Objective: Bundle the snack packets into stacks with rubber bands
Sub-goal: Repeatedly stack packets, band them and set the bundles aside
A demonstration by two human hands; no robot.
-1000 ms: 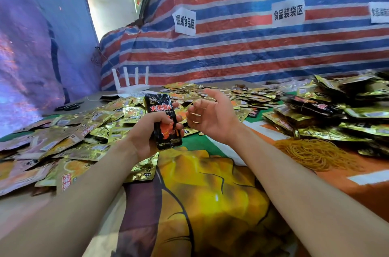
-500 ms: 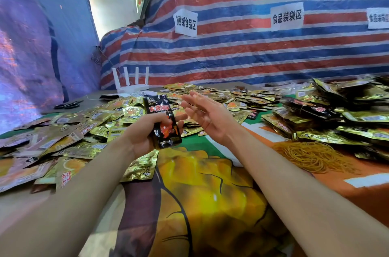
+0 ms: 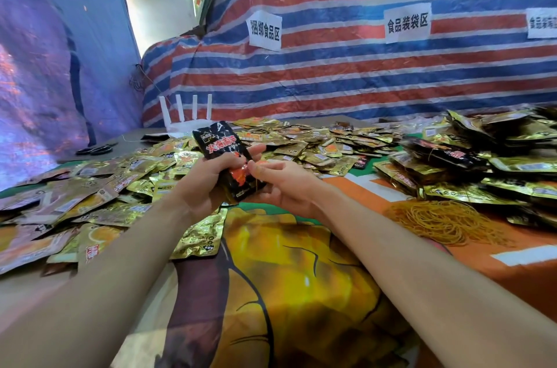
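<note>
1. The left hand (image 3: 205, 186) grips a black packet stack (image 3: 220, 144) around its middle. The fingers are wrapped across the front, and the stack stands tilted above the printed cloth (image 3: 286, 277).
2. The right hand (image 3: 289, 186) is curled just beside the stack's lower right edge. Its thumb and forefinger seem to pinch a thin rubber band (image 3: 255, 185) drawn taut there, though the strand is too fine to be sure.
3. A heap of rubber bands (image 3: 449, 220) lies on the cloth, right of the right forearm.
4. Beyond that heap, further right, sit bundled stacks (image 3: 452, 156) in gold and black.
5. Loose gold packets (image 3: 90, 186) spread to the left of the left hand and on behind both hands.
6. Past the packets, behind the left hand, stands a white router (image 3: 187, 114), with scissors (image 3: 93, 150) to its left.
7. A striped tarp (image 3: 361, 72) carrying paper signs (image 3: 265, 31) closes the back.
</note>
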